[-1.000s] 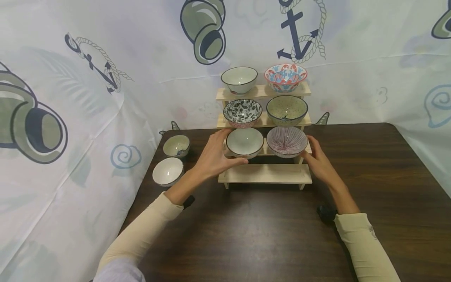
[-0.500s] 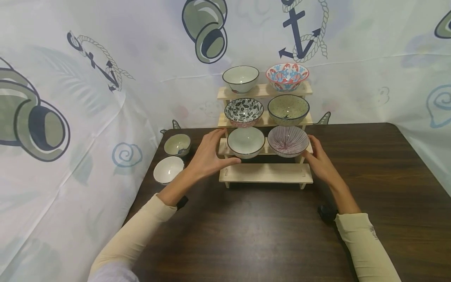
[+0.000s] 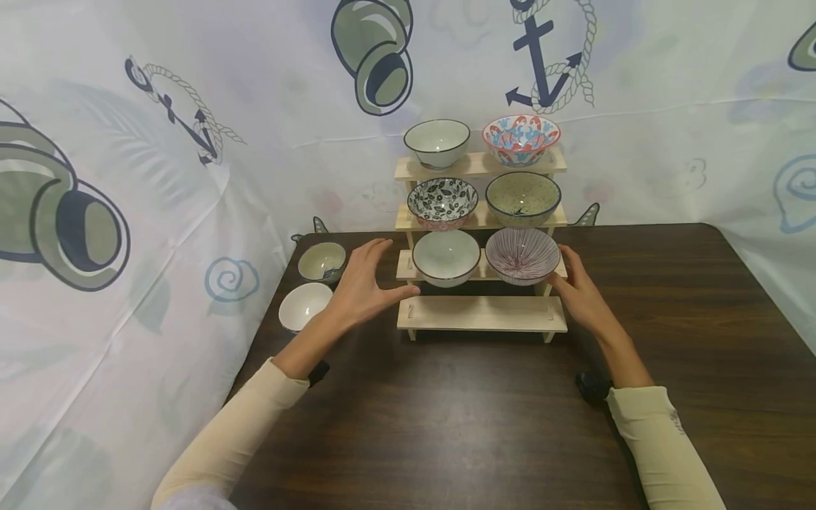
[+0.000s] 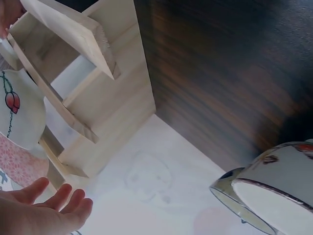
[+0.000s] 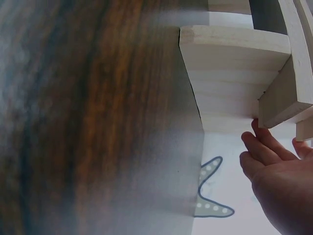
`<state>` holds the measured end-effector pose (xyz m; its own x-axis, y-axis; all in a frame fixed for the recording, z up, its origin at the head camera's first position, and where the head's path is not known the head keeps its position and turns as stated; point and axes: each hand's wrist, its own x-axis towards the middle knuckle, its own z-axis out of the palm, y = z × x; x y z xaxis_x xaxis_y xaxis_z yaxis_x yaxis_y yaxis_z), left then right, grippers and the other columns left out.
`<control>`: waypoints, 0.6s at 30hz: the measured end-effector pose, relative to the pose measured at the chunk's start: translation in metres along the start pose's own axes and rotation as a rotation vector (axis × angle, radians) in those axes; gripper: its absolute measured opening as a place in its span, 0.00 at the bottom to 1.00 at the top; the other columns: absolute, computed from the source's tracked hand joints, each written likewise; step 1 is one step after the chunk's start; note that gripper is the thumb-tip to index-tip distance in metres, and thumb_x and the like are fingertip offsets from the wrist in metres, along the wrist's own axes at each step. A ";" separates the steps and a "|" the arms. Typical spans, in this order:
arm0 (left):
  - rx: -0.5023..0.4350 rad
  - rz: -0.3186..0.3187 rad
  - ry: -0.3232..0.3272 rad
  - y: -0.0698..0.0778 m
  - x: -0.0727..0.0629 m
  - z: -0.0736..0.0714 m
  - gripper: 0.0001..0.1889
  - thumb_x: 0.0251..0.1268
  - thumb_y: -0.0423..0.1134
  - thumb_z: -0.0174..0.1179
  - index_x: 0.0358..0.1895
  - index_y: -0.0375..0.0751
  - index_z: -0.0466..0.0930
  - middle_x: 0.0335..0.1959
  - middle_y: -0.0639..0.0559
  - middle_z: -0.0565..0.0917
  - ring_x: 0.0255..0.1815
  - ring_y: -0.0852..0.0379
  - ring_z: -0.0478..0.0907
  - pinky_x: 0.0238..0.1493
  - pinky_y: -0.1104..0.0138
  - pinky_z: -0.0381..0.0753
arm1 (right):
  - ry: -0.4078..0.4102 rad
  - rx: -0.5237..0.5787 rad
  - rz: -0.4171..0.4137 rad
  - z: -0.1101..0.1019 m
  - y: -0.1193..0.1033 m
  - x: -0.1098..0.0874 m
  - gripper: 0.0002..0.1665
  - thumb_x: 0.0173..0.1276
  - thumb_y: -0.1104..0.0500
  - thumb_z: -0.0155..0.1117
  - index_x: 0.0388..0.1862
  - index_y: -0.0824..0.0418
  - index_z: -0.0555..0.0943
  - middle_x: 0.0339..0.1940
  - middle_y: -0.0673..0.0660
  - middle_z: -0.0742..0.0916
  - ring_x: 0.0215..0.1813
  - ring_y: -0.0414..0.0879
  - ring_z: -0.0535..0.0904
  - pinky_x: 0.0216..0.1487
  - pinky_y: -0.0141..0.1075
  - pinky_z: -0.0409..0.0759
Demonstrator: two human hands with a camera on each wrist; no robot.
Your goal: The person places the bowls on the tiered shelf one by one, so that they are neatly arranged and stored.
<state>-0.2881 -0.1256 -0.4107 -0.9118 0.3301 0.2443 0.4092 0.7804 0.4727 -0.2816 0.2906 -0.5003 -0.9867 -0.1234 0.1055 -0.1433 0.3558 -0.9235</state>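
hands (image 3: 360, 289) either side of two bowls (image 3: 446, 255)

Eight bowls (image 3: 446, 256), one wooden stand (image 3: 477, 166), four shelves (image 3: 482, 314), two hands (image 3: 359, 290), two sleeves (image 3: 659, 439), one table (image 3: 446, 432)

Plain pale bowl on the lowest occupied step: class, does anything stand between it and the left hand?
Nothing visible does: in the head view, only the left end of that wooden step shows in the gap between the left hand and the pale bowl.
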 end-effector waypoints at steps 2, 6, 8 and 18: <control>0.001 -0.003 0.011 -0.002 -0.002 -0.001 0.54 0.53 0.69 0.72 0.80 0.47 0.62 0.81 0.44 0.62 0.83 0.43 0.56 0.80 0.42 0.61 | 0.001 -0.002 -0.001 0.000 0.000 0.000 0.46 0.83 0.45 0.52 0.87 0.53 0.40 0.87 0.66 0.50 0.81 0.73 0.57 0.74 0.72 0.62; 0.001 -0.013 0.022 -0.006 -0.005 -0.002 0.54 0.53 0.67 0.72 0.79 0.44 0.62 0.80 0.42 0.63 0.82 0.42 0.57 0.79 0.42 0.62 | 0.009 -0.021 -0.001 0.001 -0.001 0.000 0.46 0.83 0.44 0.51 0.87 0.53 0.40 0.86 0.68 0.52 0.81 0.73 0.57 0.73 0.73 0.62; 0.003 -0.026 0.023 -0.008 -0.007 -0.003 0.54 0.53 0.67 0.72 0.79 0.44 0.62 0.80 0.42 0.63 0.82 0.42 0.57 0.79 0.42 0.62 | 0.012 -0.026 -0.004 0.001 -0.001 0.000 0.46 0.83 0.43 0.51 0.87 0.53 0.41 0.86 0.68 0.53 0.81 0.73 0.57 0.73 0.73 0.62; -0.009 -0.074 0.019 -0.019 -0.016 -0.008 0.54 0.55 0.66 0.73 0.80 0.44 0.61 0.81 0.41 0.61 0.83 0.39 0.55 0.80 0.40 0.59 | 0.006 -0.009 -0.009 0.001 -0.002 -0.001 0.45 0.83 0.45 0.51 0.87 0.53 0.41 0.86 0.67 0.52 0.80 0.73 0.58 0.73 0.73 0.62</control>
<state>-0.2809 -0.1496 -0.4169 -0.9386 0.2617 0.2250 0.3415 0.7976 0.4972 -0.2803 0.2886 -0.4988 -0.9858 -0.1212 0.1163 -0.1531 0.3633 -0.9190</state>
